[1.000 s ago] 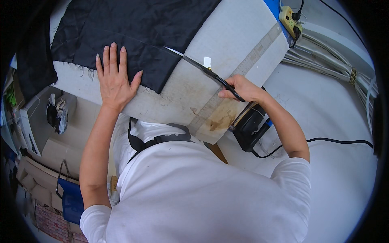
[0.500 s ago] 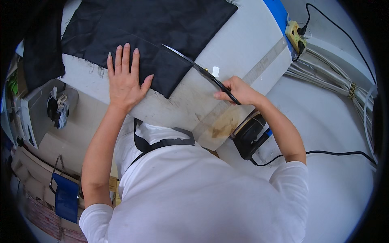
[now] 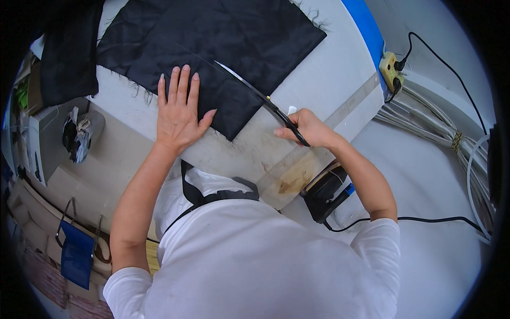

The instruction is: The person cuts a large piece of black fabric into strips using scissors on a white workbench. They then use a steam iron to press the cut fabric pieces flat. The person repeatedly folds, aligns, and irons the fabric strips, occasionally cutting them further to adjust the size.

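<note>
The black cloth (image 3: pixel 212 32) is cut off by the upper edge. The right hand (image 3: pixel 311 129) partly hides the scissors (image 3: pixel 273 106), its forearm (image 3: pixel 364 178) the iron (image 3: pixel 323 195).

The left hand (image 3: pixel 179 121) was laid palm down, fingers (image 3: pixel 183 87) extended, thumb (image 3: pixel 207 121) spread; the right hand (image 3: pixel 311 128) was curled in a grip, elbow (image 3: pixel 383 207) bent.

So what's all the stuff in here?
table: one, whitish, under the cloth
cloth: two visible parts, black, top middle, top left
scissors: one, black and silver, over cloth
ruler: one, grey, table's right side
iron: one, black, beside table
power strip: one, yellowish, upper right
cables: several, whitish, right
cord: one, black, lower right
framed panel: one, blue, lower left
shirt: one, white, lower middle
left hand: one, partly on cloth
right hand: one, gripping scissors
</note>
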Tool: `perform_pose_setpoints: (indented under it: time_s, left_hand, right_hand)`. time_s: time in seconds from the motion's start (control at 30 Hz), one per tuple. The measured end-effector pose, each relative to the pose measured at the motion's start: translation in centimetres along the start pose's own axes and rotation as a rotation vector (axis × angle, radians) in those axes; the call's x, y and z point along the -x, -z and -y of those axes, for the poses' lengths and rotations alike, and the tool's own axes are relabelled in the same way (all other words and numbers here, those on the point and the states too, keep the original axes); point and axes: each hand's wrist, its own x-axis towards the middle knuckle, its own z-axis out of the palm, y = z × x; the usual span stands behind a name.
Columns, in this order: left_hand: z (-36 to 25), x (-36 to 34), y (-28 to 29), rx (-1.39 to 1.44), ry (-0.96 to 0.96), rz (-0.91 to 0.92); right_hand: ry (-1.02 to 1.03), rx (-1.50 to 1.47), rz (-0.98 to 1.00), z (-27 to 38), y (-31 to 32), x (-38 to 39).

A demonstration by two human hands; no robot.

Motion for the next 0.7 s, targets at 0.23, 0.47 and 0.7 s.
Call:
perform_pose_setpoints:
  time_s: [0.23, 0.47, 0.7]
  left_hand:
    - [0.1, 0.0, 0.1, 0.031, 0.013, 0.001]
    - [0.3, 0.1, 0.3, 0.039, 0.021, 0.009]
    - [0.4, 0.1, 0.4, 0.068, 0.022, 0.012]
  right_hand:
    - [0.052, 0.092, -0.084, 3.5, -0.4, -1.3]
    - [0.030, 0.129, -0.106, 4.8, -0.1, -2.3]
    - [0.052, 0.158, -0.124, 8.0, 0.2, -3.2]
